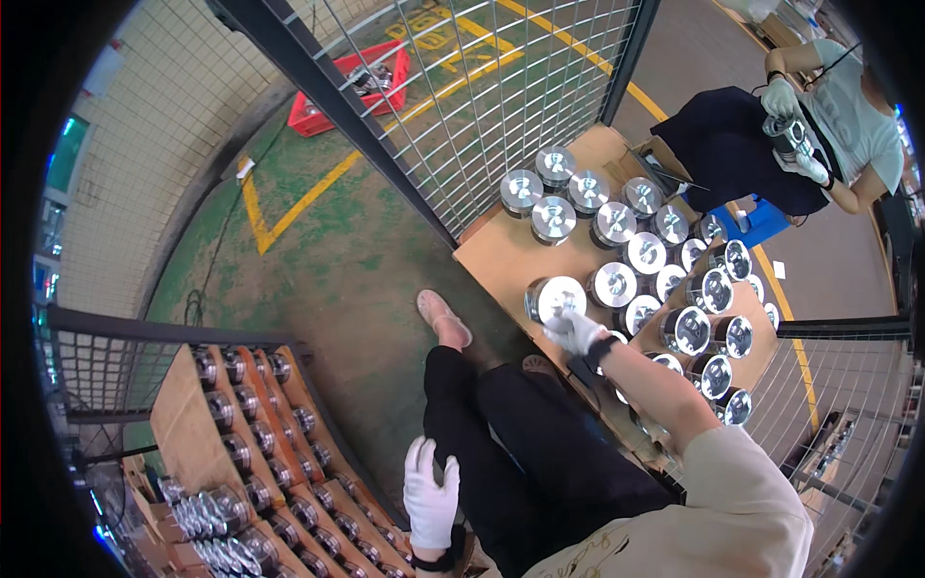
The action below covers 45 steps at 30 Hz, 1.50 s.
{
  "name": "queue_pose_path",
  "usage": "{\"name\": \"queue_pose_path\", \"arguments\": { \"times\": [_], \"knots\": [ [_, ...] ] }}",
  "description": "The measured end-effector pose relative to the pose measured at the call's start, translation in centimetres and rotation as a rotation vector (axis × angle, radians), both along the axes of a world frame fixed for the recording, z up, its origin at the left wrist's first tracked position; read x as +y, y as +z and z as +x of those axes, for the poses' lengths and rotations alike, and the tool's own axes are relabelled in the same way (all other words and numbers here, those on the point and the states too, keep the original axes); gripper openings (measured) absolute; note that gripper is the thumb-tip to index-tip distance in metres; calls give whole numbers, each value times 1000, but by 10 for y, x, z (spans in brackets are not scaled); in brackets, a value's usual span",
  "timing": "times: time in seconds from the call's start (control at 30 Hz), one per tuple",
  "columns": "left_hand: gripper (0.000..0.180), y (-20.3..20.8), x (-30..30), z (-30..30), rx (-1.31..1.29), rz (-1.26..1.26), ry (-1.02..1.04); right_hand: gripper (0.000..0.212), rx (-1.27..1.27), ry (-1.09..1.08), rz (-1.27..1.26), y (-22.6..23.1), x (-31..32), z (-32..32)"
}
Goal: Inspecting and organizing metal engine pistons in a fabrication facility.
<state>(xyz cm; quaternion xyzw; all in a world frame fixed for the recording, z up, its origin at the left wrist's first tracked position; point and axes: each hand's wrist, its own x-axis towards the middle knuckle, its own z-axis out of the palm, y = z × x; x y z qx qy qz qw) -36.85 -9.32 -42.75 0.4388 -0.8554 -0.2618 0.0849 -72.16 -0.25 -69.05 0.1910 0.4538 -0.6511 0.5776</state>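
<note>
- My right hand (576,332), in a white glove, is on the near edge of one metal piston (557,295). The fingers are bent against it, but I cannot tell if they are closed around it.
- This piston is upright on the brown table (503,249), close to the edge nearest to my legs, with other pistons just beside it.
- My left hand (431,496), also gloved, is held low beside the wooden rack (180,405). Its fingers are extended and its thumb is apart; I see nothing in it.
- I judge that the step in hand is the handling of this one piston at the table edge.
- In my opinion, a move of it would call for a firm hold around its side, without knocking the neighbours.
- Now the counting: one piston is under my right hand, and at least twenty in all stand on the table. Some are partly hidden, so I give no exact number.
- The rack has many metal pieces, too crowded to count.
- There is one red crate (316,119) on the floor, with metal parts inside.
- One co-worker (850,135) holds one metal piece (788,137) with two gloved hands.
</note>
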Motion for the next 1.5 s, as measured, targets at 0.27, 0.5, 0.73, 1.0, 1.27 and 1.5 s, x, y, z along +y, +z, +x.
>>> {"name": "queue_pose_path", "arguments": {
  "times": [0.27,0.5,0.73,1.0,1.27,1.5],
  "knots": [
    [30,29,15,-72,408,40,-131,26,165,426,-290,179,90,69],
    [25,74,50,-97,586,104,-241,60,523,356,-442,297,127,110],
    [15,100,85,-73,679,432,-35,76,597,333,-610,308,130,145],
    [8,105,90,-46,763,487,36,56,-105,335,-668,291,133,175],
    [68,84,104,-31,1221,1179,225,73,647,220,-610,325,107,167],
    [46,47,93,-42,1258,1428,147,68,1903,501,-175,369,110,186]
  ]
}}
